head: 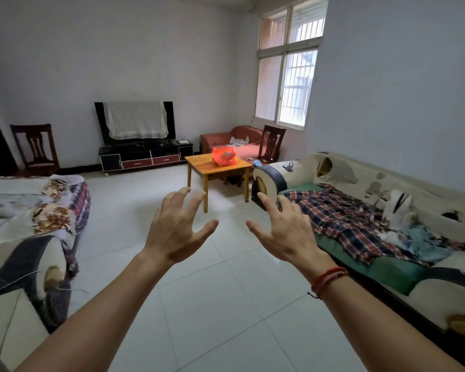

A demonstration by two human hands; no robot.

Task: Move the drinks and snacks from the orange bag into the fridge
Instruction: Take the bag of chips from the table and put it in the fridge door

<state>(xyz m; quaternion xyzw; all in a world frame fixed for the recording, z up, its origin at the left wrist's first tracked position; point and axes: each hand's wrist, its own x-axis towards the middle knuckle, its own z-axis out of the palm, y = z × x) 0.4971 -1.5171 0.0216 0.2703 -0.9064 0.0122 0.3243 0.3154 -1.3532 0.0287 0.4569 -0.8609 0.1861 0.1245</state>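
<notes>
The orange bag (224,156) sits on the small wooden table (199,169) at the far side of the room, just right of the TV stand (145,157) and well apart from us. Nothing can be lifted out yet, and we judge that crossing the tiled floor comes first; no fridge shows here. Our left hand (172,234) and right hand (285,232) reach out side by side over the near floor, backs up, fingers spread and slightly bent, holding nothing.
</notes>
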